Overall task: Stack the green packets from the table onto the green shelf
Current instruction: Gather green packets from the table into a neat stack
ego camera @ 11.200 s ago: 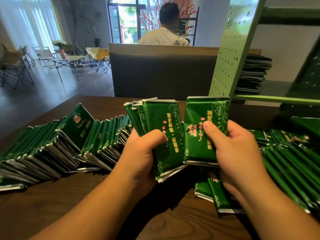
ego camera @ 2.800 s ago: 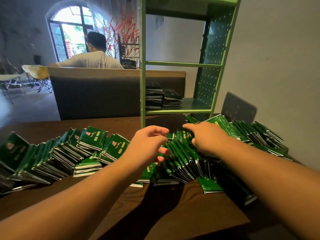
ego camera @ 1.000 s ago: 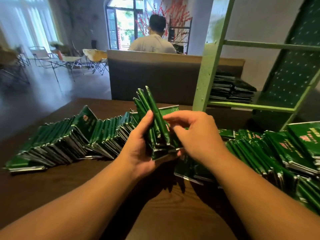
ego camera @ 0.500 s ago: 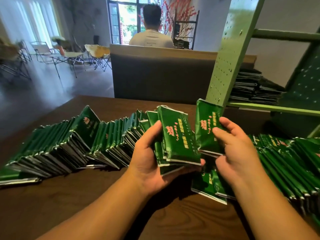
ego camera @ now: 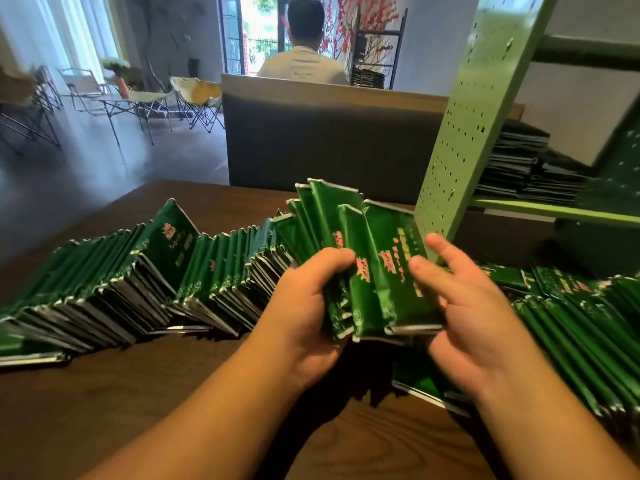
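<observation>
Green packets (ego camera: 363,268) stand fanned above the wooden table (ego camera: 104,410), gripped between both hands: the left hand (ego camera: 308,306) curls round their left side, the right hand (ego camera: 464,306) holds the front packet by thumb and fingers. More packets lean in rows on either side; dark stacks sit on the green shelf (ego camera: 554,213) behind

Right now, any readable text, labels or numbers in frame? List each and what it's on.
None legible.
Packets held in left hand and right hand: red and yellow printed characters on front packet, blurred, unreadable.
Row of packets on table: red and pale marks, too small to read.
Seated person's shirt back: faint line of print, too small to read.
</observation>
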Tool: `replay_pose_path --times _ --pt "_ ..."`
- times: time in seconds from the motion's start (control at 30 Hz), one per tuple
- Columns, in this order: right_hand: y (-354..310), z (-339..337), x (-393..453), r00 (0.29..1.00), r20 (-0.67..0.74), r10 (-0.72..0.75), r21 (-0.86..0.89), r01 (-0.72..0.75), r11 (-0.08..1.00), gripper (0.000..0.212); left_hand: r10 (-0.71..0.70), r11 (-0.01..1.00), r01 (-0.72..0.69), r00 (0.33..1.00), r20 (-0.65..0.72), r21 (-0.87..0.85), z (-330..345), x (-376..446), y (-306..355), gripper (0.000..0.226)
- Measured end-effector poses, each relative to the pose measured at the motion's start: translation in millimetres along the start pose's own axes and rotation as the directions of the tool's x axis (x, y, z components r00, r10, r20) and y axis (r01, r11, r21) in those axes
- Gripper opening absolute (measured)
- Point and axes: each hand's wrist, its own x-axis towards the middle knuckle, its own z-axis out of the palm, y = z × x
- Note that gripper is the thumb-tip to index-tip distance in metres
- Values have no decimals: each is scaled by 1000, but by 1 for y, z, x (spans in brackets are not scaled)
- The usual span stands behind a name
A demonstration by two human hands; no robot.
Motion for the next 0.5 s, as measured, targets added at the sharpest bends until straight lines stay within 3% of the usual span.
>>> replay_pose_path --times 0.07,0.23,0.33,0.4,0.5 --pt "6 1 0 1000 25 15 -81 -13 997 83 -18 997 20 1000 -25 73 0 -1 -2 51" --pt "7 0 1 977 203 64 -151 -34 988 56 6 988 1 999 -41 156 -1 -5 -2 55" --pt "7 -4 0 955 284 88 -75 -69 995 75 34 968 -28 999 -16 251 1 -8 -3 61" --pt "7 -4 0 953 291 82 -64 -66 996 83 77 954 -70 997 -14 291 0 -9 -3 71" --pt "5 -5 1 972 232 35 -31 -29 999 75 94 959 -86 995 -18 271 0 -9 -2 88"
